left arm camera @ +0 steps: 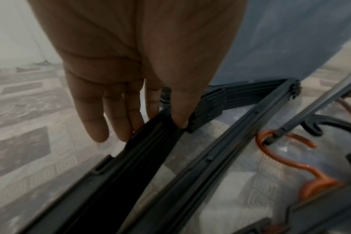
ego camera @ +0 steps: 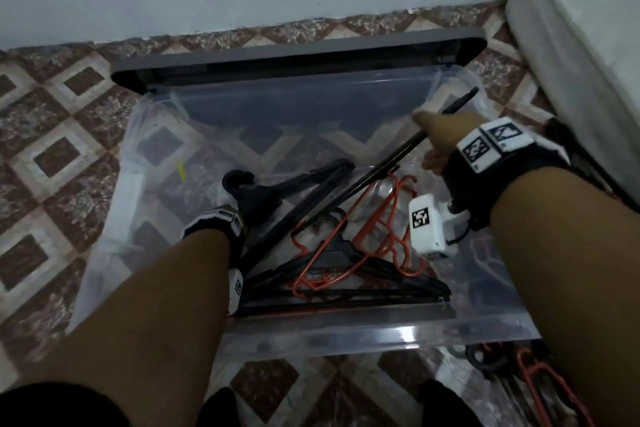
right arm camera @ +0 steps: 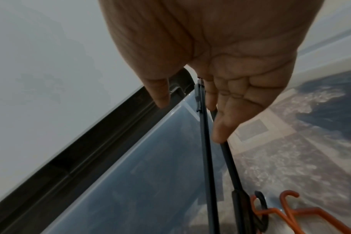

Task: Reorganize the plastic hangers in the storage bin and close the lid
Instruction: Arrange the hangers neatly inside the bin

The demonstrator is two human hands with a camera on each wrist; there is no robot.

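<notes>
Down inside the clear bin on the floor, from my head view, the black hanger stack runs slantwise from near-left to far-right, its long axis between my hands; orange hangers lie tangled to its right.

At my left wrist, my left hand pinches the stack's near arm between thumb and fingers.

At my right wrist, my right hand curls its fingers round the thin far bar, just beside the upright lid. I judge both ends must swing parallel to the bin's long wall.

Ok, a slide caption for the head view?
Both hands work black hangers inside the clear storage bin, orange hangers tangled beneath, lid open.
</notes>
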